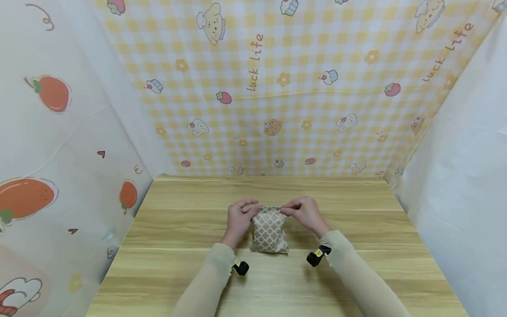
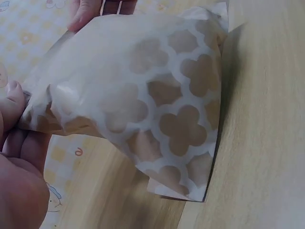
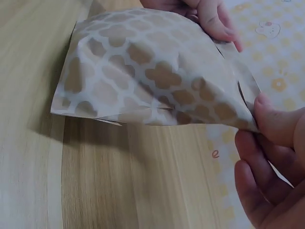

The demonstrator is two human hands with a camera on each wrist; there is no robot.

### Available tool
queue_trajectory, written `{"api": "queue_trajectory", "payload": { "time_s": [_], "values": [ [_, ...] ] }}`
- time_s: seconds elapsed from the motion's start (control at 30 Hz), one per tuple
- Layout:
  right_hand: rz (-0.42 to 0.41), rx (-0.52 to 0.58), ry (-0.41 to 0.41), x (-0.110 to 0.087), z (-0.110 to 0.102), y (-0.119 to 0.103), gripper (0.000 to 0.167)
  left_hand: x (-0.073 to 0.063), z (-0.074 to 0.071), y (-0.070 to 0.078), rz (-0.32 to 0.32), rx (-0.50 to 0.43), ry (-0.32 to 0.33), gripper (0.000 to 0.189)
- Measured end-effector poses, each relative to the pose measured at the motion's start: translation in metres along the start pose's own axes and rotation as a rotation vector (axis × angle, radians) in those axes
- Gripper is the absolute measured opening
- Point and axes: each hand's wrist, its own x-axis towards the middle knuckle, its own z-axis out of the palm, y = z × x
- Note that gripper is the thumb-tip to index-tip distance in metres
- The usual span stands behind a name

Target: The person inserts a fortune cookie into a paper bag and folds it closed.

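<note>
A tan paper bag with a white-outlined quatrefoil pattern is between the two hands over the wooden table. My left hand pinches its top left corner between thumb and fingers. At the top right corner, my right hand pinches the edge in the same way. The bag bulges in the middle, and its contents are hidden. In the right wrist view, the top edge of the bag shows a narrow gap or fold near the right thumb.
The wooden table has a light striped grain. Behind it hangs a yellow checked cloth with cartoon prints. White sheets flank it, the left sheet printed with fruit. A small black camera is strapped at the right wrist.
</note>
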Motion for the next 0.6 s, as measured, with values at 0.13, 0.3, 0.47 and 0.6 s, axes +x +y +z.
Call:
{"api": "queue_trajectory", "payload": {
  "time_s": [0.13, 0.3, 0.47, 0.6],
  "values": [
    [-0.031, -0.054, 0.028, 0.003, 0.001, 0.002, 0.007, 0.003, 0.002, -0.002, 0.032, 0.042, 0.008, 0.026],
    [-0.045, -0.122, 0.052, 0.010, 0.003, 0.007, 0.008, 0.012, 0.002, -0.008, 0.048, 0.112, 0.004, 0.030],
    [-0.008, -0.152, 0.021, 0.019, 0.007, 0.019, 0.006, 0.026, -0.002, -0.015, 0.001, 0.208, -0.031, 0.032],
    [0.040, -0.153, 0.014, 0.023, 0.011, 0.028, 0.008, 0.031, -0.003, -0.017, -0.056, 0.269, -0.069, 0.035]
  ]
}}
